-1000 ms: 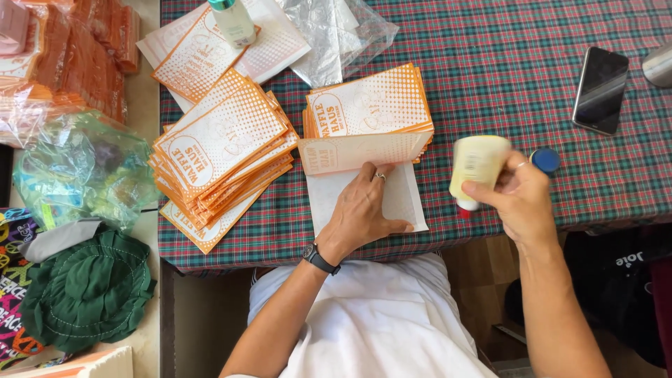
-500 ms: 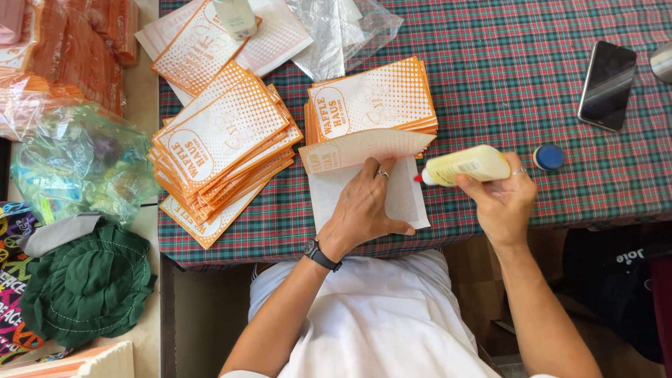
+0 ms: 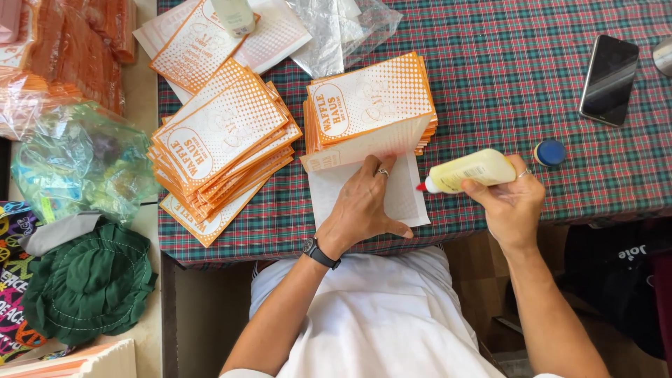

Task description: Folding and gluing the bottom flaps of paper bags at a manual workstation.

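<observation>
My left hand (image 3: 364, 203) lies flat on a white paper sheet (image 3: 406, 199) at the near edge of the plaid table, fingers spread, a ring on one finger. My right hand (image 3: 514, 203) grips a pale yellow glue bottle (image 3: 472, 170) tipped sideways, its red nozzle pointing left at the sheet's right edge. Just beyond the sheet sits a stack of orange-and-white printed paper bags (image 3: 371, 101). The bottle's blue cap (image 3: 550, 152) rests on the cloth to the right of my right hand.
A larger fanned pile of the same bags (image 3: 220, 143) lies left on the plaid tablecloth (image 3: 504, 63). A black phone (image 3: 609, 70) is at far right, crumpled clear plastic (image 3: 343, 28) at the back. Plastic bags (image 3: 77, 157) and a green hat (image 3: 87, 280) lie left.
My right hand has turned the glue bottle from upright to lying sideways and brought its nozzle left toward the sheet. The left hand stays pressed on the paper.
</observation>
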